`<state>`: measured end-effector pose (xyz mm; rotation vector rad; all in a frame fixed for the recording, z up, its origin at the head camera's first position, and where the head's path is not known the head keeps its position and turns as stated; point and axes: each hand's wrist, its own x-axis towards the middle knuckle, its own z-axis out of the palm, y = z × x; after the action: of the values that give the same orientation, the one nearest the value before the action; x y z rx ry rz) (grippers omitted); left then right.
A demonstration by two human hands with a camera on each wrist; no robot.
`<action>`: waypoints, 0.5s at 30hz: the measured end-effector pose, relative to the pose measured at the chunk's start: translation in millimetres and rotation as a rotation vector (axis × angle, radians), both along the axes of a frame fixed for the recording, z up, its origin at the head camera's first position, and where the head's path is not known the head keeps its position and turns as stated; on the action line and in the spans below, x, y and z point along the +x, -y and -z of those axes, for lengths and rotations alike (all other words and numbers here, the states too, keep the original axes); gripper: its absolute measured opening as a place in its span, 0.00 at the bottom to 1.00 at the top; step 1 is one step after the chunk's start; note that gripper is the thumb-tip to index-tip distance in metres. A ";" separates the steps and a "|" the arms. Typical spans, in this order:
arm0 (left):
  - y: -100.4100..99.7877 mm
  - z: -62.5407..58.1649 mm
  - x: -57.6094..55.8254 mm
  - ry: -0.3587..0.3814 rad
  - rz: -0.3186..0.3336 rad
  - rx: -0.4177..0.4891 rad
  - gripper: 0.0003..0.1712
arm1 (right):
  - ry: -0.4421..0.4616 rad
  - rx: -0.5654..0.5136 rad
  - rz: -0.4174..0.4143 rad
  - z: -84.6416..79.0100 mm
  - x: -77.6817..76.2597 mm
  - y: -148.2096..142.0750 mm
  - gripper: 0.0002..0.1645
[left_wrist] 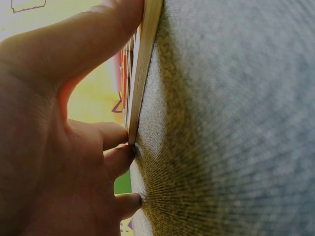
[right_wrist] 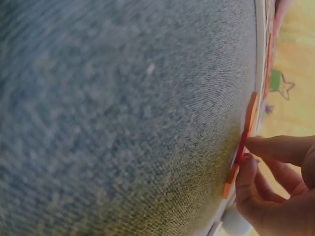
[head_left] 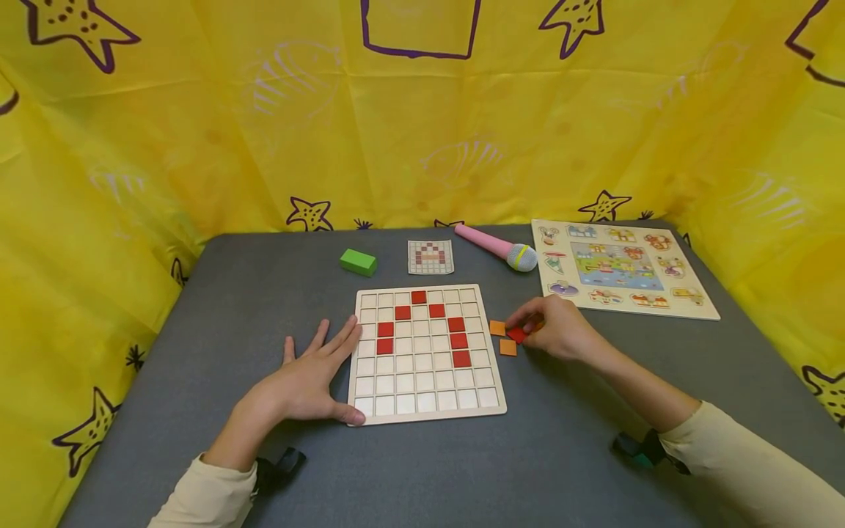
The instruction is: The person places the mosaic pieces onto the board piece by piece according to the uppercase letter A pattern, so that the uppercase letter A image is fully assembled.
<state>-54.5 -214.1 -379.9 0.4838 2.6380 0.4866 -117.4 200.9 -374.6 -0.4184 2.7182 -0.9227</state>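
A pale wooden grid board [head_left: 423, 420] lies on the grey table, with several red square tiles [head_left: 458, 340] set in its cells in an arch. My left hand [head_left: 306, 381] rests with spread fingers along the board's left edge, its thumb at the near corner; the left wrist view shows the thumb against the board's side [left_wrist: 143, 64]. Right of the board, my right hand [head_left: 561, 328] pinches a loose red tile [head_left: 516, 335] between thumb and forefinger, low at the table. Beside that tile lie orange tiles [head_left: 507, 347], one partly hidden by the fingers.
Behind the board lie a green block [head_left: 359, 262], a small pattern card [head_left: 430, 257] showing a similar grid, and a pink toy microphone [head_left: 485, 240]. A wooden picture puzzle [head_left: 623, 264] lies at the back right. A yellow printed cloth [head_left: 396, 147] hangs around the table.
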 end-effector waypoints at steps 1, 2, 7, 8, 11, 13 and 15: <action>-0.1 0.4 -0.1 0.004 -0.002 -0.001 0.82 | -0.003 0.009 -0.001 0.3 -0.2 0.2 0.19; 0.0 0.7 -0.2 0.005 -0.002 0.000 0.82 | -0.005 0.017 0.003 0.8 -0.5 0.5 0.19; 0.4 2.1 -1.1 0.014 -0.006 -0.002 0.82 | -0.006 0.033 -0.002 1.6 -1.4 1.3 0.19; 0.6 2.3 -1.3 0.014 -0.005 -0.002 0.82 | -0.006 0.035 -0.003 1.7 -1.6 1.3 0.19; 0.4 2.5 -1.6 0.019 -0.008 -0.005 0.82 | -0.010 0.038 -0.014 1.1 -1.7 1.0 0.18; 0.1 2.7 -1.7 0.020 -0.009 -0.005 0.82 | -0.013 0.041 -0.022 0.9 -1.8 0.8 0.17; 0.0 3.4 -2.0 0.023 -0.012 -0.008 0.82 | -0.017 0.043 -0.030 1.5 -2.3 0.1 0.17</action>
<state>-56.5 -214.1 -383.2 0.4577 2.6212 0.4819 -119.7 200.8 -376.0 -0.4595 2.7338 -0.8555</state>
